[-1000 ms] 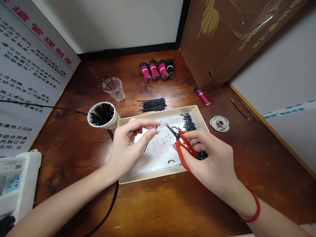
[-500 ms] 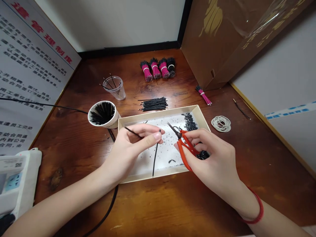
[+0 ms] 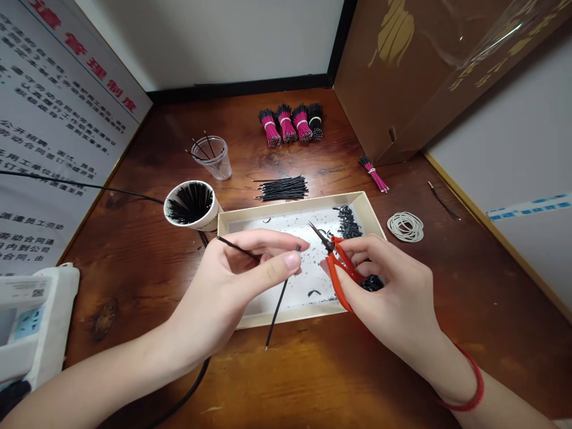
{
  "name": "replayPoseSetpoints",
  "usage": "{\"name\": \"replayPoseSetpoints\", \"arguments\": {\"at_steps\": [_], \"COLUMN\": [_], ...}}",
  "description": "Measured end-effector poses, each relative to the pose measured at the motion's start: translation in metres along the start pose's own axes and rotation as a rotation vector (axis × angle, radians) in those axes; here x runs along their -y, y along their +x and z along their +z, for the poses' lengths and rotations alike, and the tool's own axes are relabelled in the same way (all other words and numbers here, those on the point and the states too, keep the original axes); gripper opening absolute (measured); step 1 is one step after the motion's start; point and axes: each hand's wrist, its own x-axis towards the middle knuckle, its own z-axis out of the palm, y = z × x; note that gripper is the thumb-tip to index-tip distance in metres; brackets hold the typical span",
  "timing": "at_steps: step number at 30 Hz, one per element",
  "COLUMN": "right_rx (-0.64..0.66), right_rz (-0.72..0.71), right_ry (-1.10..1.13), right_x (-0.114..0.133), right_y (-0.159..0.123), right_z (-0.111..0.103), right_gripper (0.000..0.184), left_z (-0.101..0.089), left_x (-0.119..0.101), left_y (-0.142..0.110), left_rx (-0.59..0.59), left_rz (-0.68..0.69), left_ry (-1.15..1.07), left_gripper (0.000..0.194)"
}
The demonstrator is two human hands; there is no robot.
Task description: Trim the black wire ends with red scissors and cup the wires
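My left hand (image 3: 241, 277) pinches thin black wires (image 3: 279, 304) between thumb and fingers; one wire hangs down past the near rim of the shallow cream tray (image 3: 232, 221), another pokes out to the left. My right hand (image 3: 393, 292) is closed on small orange snips (image 3: 337, 265), whose dark blades point up-left toward the wire tip, a little apart from it. Both hands hover over the tray, which holds tiny clippings and a pile of black offcuts (image 3: 346, 220).
A paper cup (image 3: 192, 205) full of black wires lies tipped beside the tray. Behind are a loose wire bundle (image 3: 282, 188), a clear plastic cup (image 3: 214, 156), pink-banded bundles (image 3: 292, 124), rubber bands (image 3: 405, 226), a cardboard box (image 3: 429, 71), and a black cable (image 3: 187, 393).
The wire in my left hand has swung out from behind my fingers and now hangs down over the tray's near rim. The snips stay nearly in place.
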Motion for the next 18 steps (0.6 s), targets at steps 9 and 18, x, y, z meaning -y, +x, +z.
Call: {"name": "replayPoseSetpoints", "arguments": {"at_steps": [9, 18], "right_rx": [0.003, 0.003], "right_rz": [-0.001, 0.009], "right_ry": [-0.009, 0.0], "right_x": [-0.0017, -0.0018], "right_y": [-0.0003, -0.0007], "right_z": [0.0004, 0.0007], "right_gripper": [0.01, 0.01], "left_z": [-0.0015, -0.0014], "left_x": [0.001, 0.0002], "left_y": [-0.0016, -0.0016], "left_rx": [0.005, -0.01], "left_rz": [-0.016, -0.028], "left_ry": [0.043, 0.043], "left_gripper": [0.013, 0.012]}}
